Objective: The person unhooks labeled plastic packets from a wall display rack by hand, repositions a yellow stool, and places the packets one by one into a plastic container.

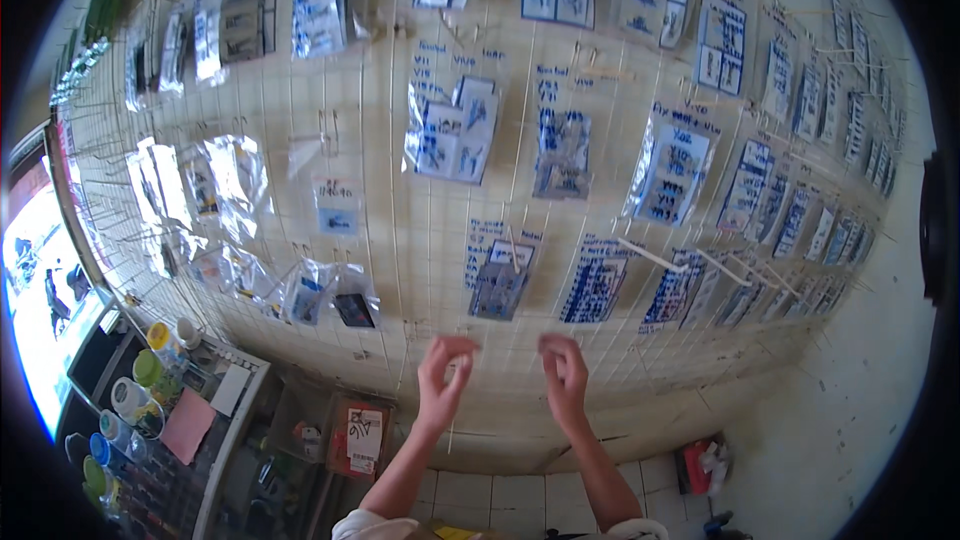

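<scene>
My left hand (445,376) is raised before a wall-mounted wire grid (517,360), its fingers curled and a gap between thumb and fingertips. Level with it, my right hand (564,375) is bent the same way, slightly blurred. Neither hand holds anything, and they face each other a short way apart. Just above them hangs a clear plastic bag (498,292) of small parts with blue-edged cards. To its right is another bag (595,289) with blue handwriting. Higher up, a larger bag (456,131) of small parts hangs between them.
A glass display case (232,420) stands at lower left, topped with lidded jars (137,401) and a pink sheet (187,426). Beside it is a red box (360,435) with a label. White hooks (652,255) jut from the grid. A red object (694,465) lies on the tiled floor (517,491).
</scene>
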The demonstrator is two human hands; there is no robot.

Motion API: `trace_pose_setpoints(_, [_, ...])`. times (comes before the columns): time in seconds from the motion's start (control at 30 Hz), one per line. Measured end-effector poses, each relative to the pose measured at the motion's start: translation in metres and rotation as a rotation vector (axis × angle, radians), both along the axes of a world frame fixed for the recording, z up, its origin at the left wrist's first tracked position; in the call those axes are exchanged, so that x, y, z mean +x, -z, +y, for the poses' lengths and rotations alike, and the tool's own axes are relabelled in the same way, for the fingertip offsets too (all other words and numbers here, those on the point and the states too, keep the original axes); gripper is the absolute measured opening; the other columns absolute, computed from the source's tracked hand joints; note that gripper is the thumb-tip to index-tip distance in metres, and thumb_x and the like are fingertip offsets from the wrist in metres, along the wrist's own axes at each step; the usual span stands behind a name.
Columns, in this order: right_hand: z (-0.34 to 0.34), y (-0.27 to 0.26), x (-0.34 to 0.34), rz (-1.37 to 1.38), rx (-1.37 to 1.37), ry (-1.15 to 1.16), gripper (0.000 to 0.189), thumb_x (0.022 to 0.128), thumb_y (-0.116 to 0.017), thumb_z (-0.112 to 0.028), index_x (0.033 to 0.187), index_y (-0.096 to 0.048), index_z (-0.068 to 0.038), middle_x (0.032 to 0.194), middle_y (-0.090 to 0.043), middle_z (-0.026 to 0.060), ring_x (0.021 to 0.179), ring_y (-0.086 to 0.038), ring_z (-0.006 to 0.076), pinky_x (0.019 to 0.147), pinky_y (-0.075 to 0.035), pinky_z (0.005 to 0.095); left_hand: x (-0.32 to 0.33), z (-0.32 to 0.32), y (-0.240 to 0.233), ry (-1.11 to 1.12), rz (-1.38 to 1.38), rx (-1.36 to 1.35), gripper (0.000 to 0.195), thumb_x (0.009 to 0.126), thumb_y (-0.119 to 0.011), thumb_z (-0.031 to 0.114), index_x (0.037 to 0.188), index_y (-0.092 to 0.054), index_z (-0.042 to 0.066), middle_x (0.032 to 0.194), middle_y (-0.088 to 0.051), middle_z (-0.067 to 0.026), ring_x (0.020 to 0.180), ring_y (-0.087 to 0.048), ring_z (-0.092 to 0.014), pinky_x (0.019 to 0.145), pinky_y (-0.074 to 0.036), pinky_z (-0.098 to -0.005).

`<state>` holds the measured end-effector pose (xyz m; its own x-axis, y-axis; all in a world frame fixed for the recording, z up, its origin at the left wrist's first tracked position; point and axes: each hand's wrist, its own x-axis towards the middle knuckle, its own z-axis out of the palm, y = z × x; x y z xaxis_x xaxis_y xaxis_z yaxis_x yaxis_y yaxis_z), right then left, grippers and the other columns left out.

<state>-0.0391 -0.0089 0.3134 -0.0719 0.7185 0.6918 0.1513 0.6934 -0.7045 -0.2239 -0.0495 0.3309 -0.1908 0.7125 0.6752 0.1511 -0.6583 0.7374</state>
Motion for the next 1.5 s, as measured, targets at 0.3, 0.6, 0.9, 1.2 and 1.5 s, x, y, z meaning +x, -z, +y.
trace_pose_setpoints(0.3, [0.102, -0.080, -0.046, 0.164, 0.036, 0.112, 0.051, 0.083, -0.053, -0.024, 0.122, -0.029, 0.000, 0.107, -0.041, 0.0137, 0.099, -0.042, 0.0222, 0.084, -0.035, 0.0339, 0.006, 0.110, -0.062, -0.421, 0.157, 0.071, 0.048, 0.076, -0.058, 0.009, 0.118, -0.035, 0.002, 0.104, -0.044, -0.0160, 0.098, -0.046, -0.027, 0.081, -0.040, -0.0355])
trace_pose_setpoints(0.6, [0.110, -0.087, -0.050, 0.203, 0.116, 0.279, 0.017, 0.078, -0.056, -0.008, 0.090, -0.046, -0.002, 0.086, -0.047, 0.0112, 0.074, -0.051, 0.0202, 0.068, -0.042, 0.0303, 0.003, 0.134, -0.071, -0.426, 0.057, 0.047, 0.023, 0.074, -0.062, 0.013, 0.087, -0.048, 0.001, 0.063, -0.053, -0.0044, 0.056, -0.051, -0.014, 0.054, -0.041, -0.0267])
trace_pose_setpoints(0.9, [0.043, -0.114, -0.052, 0.141, -0.042, 0.218, 0.014, 0.081, -0.054, -0.011, 0.085, -0.046, -0.001, 0.081, -0.055, 0.0091, 0.074, -0.053, 0.0128, 0.069, -0.040, 0.0252, -0.001, 0.087, -0.093, -0.157, -0.116, -0.038, 0.019, 0.079, -0.058, 0.013, 0.076, -0.045, -0.001, 0.065, -0.057, -0.0081, 0.058, -0.052, -0.010, 0.052, -0.040, -0.0252])
trace_pose_setpoints(1.2, [-0.010, -0.142, -0.065, 0.309, -0.048, -0.009, 0.017, 0.083, -0.053, -0.013, 0.093, -0.045, -0.001, 0.083, -0.054, 0.0082, 0.075, -0.054, 0.0117, 0.067, -0.041, 0.0223, -0.002, 0.032, -0.121, -0.007, -0.118, -0.110, 0.017, 0.078, -0.058, 0.009, 0.085, -0.044, 0.002, 0.067, -0.059, -0.0048, 0.060, -0.051, -0.006, 0.051, -0.039, -0.0196])
trace_pose_setpoints(1.5, [-0.025, -0.159, -0.066, 0.235, -0.132, -0.002, 0.030, 0.074, -0.065, -0.021, 0.092, -0.051, -0.001, 0.082, -0.055, 0.0067, 0.068, -0.051, 0.0087, 0.062, -0.040, 0.0205, 0.003, 0.004, -0.141, 0.061, -0.139, -0.096, 0.022, 0.075, -0.061, 0.005, 0.090, -0.046, 0.003, 0.068, -0.058, -0.0037, 0.061, -0.053, -0.004, 0.054, -0.041, -0.0171])
